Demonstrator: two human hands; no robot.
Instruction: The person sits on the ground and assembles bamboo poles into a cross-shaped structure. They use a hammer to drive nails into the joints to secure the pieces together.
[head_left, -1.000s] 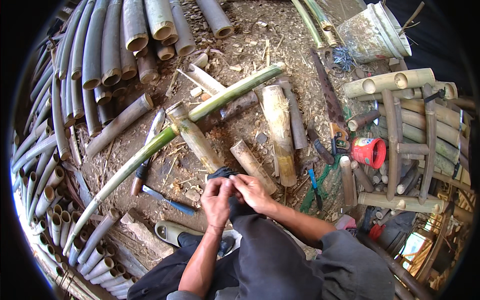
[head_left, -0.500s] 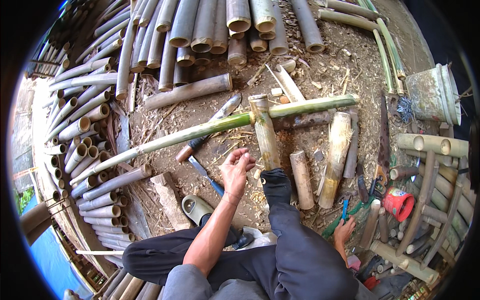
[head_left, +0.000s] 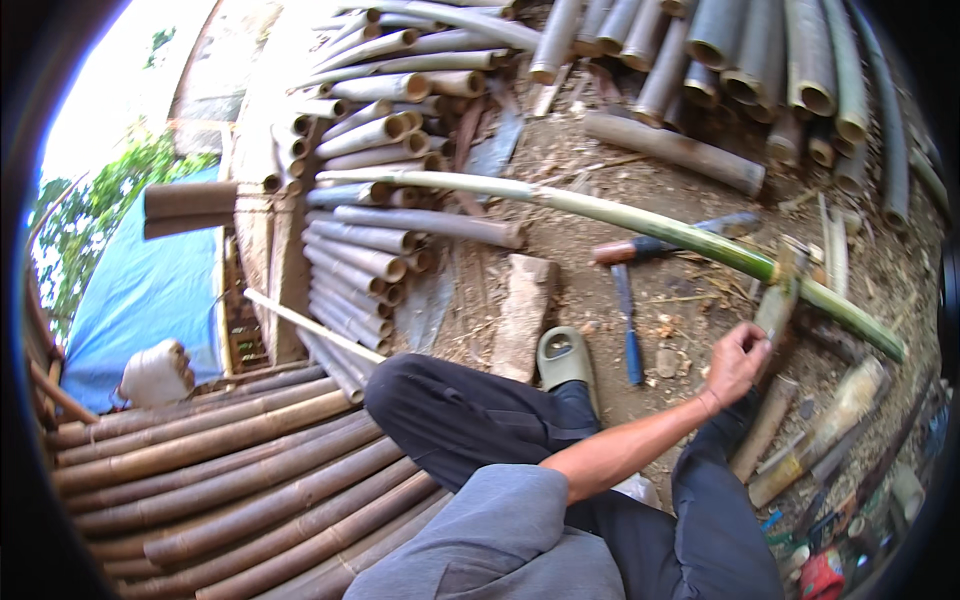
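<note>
My left hand (head_left: 738, 362) is closed, fingers curled together, beside a short bamboo post (head_left: 781, 292). What it holds, if anything, I cannot make out. A long green bamboo pole (head_left: 650, 228) crosses the upper part of that post, one end reaching the stacked tubes on the left. My right hand is out of sight. Beyond my foot, a large knife with a wooden handle (head_left: 622, 250) lies on the ground, partly under the pole. A chisel with a blue handle (head_left: 632, 352) lies close to it.
Stacked bamboo tubes (head_left: 375, 250) stand at the left, more tubes (head_left: 760, 60) at the far right. Long brown bamboo poles (head_left: 270, 480) lie at my left side. A wooden block (head_left: 526, 315) rests by my green clog (head_left: 566, 358). A red container (head_left: 822, 575) is at lower right.
The view has swung left, so the scene sits further right. My right hand, seen earlier by a blue-handled tool, has left the picture. My left hand has come closer to the post, its fingers more curled.
</note>
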